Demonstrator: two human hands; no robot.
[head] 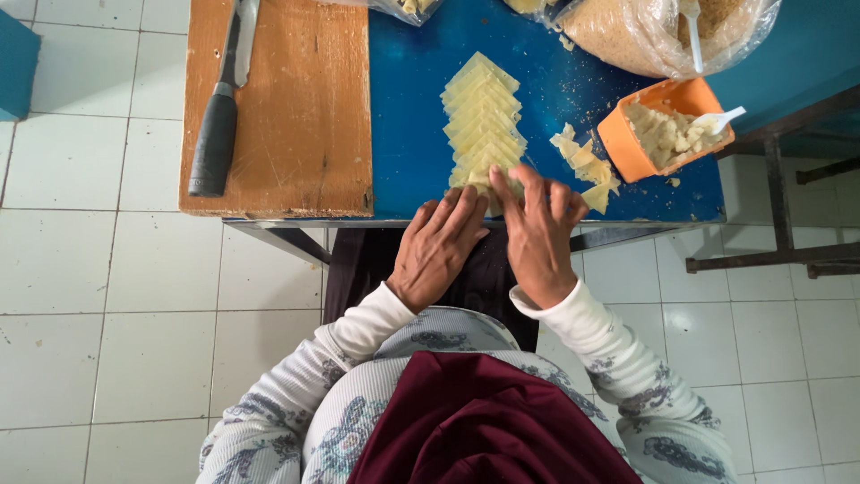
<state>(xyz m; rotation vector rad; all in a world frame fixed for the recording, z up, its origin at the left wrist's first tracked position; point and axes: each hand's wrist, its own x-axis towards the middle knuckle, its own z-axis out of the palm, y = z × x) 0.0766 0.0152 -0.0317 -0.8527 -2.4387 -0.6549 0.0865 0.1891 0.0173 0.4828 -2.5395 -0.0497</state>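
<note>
Head view looks straight down on both hands working at the near edge of the blue-topped bench [412,134]. My left hand [436,251] lies flat, fingers nearly straight and spread only a little, tips resting at the near end of the row of thin pale-yellow dough squares [484,116] — it grips nothing that I can see. My right hand [540,235] is curled more, fingers bent down over the nearest square; whether it pinches that sheet or only presses it, I cannot tell.

The squares overlap like shingles, running away from me up the bench. I judge them light, limp and easy to tear, perhaps a little tacky, so a corner or free edge looks the safest place to lift one.

Just right of the row lies a loose heap of folded pale dough pieces [587,168], touching the orange plastic tub of chopped filling [665,130] with a white plastic spoon [727,116] in it. Beyond sits a clear plastic bag of crumbs [645,31]. Left, well apart, a wooden cutting board [300,108] carries a black-handled knife [219,116] — nothing blocks the hands.
</note>
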